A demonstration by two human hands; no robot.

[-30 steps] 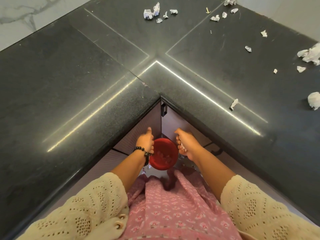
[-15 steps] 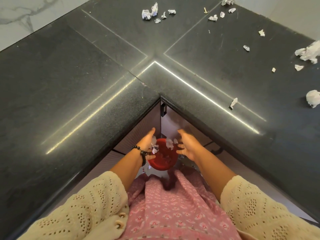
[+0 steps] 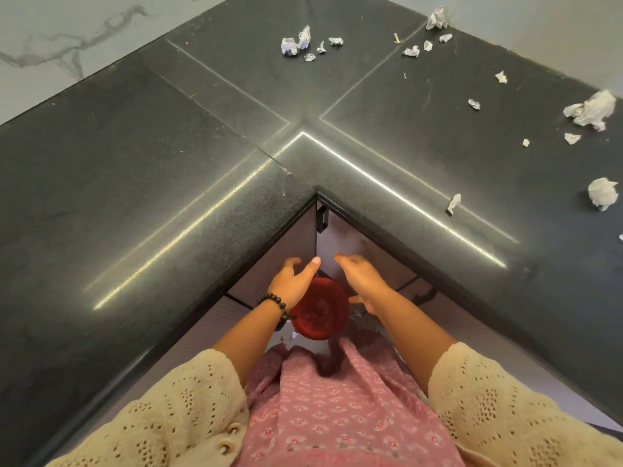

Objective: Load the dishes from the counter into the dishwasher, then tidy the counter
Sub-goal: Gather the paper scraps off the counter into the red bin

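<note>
Dark granite counter (image 3: pixel 141 183), L-shaped, inner corner pointing toward viewer. Below the corner, low down: red round bin (image 3: pixel 320 310), seen from above, a few pale scraps inside. Left hand (image 3: pixel 292 281) above bin's left rim, fingers loosely spread, gripping nothing; beaded bracelet (image 3: pixel 274 303) on wrist. Right hand (image 3: pixel 362 279) just right of bin, fingers extended and relaxed, likewise holding nothing. Small pale bits visible on floor beside bin, too blurred to identify. Cream knit sleeves (image 3: pixel 175 409), pink patterned garment (image 3: pixel 337 409) at bottom. Cabinet fronts (image 3: pixel 354 244) behind hands, black handle (image 3: pixel 322 219) at corner. On counter, far side and right: crumpled paper scraps (image 3: pixel 296 43) in a cluster at back, larger wad (image 3: pixel 591 111) near right edge, another ball (image 3: pixel 603 193) below it, single scrap (image 3: pixel 453 203) near front edge. Marble-veined wall (image 3: pixel 67 38) at upper left.
</note>
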